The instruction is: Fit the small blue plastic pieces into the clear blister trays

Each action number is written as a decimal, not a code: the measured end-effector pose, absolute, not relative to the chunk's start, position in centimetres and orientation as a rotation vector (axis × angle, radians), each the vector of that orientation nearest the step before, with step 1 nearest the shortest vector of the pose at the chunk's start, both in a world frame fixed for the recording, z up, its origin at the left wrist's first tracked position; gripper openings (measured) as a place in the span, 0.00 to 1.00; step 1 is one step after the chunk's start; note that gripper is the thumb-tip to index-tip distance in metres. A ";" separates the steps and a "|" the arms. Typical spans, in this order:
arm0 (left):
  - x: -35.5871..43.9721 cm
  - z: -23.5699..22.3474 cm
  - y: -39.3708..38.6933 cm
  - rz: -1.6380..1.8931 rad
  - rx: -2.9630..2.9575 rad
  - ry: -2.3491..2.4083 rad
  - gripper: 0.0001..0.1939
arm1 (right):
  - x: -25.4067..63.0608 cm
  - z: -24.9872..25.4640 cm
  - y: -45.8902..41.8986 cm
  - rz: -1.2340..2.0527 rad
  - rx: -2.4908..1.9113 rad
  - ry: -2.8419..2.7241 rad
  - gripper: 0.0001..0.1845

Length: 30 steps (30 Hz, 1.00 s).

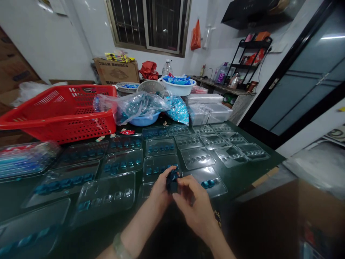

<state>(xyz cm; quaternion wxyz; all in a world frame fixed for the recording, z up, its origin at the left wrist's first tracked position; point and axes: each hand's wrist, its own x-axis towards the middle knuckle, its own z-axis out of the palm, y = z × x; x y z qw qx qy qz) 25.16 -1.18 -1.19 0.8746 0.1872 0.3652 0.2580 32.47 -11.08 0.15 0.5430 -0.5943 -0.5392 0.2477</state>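
Both my hands meet above the table, and my left hand [161,190] and my right hand [194,205] pinch a small dark blue item [171,181] between their fingers. Its exact shape is hidden by my fingers. Just beyond my left hand lies a clear plastic blister tray [160,167] with blue pieces in its row of hollows. Another clear tray [207,183], holding a blue piece, sits right of my right hand. Several more such trays cover the dark green table [250,169].
A red plastic basket [59,113] sits at the table's far left, beside a clear bag of blue pieces [134,108] over a blue bowl [144,120]. Behind stand a white basin of blue items [178,86] and a cardboard box [115,72]. A brown carton [285,223] blocks the lower right.
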 end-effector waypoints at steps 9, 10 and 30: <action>22.5 0.1 -3.0 0.391 0.586 0.665 0.11 | 35.5 -0.8 -11.3 1.084 -1.134 -0.784 0.08; 22.4 0.2 -3.3 0.383 0.628 0.649 0.11 | 35.6 -0.9 -11.2 1.103 -1.130 -0.782 0.09; 22.6 -0.8 -4.2 0.216 0.604 0.639 0.13 | 39.4 -1.5 -14.3 0.231 -1.710 -1.250 0.09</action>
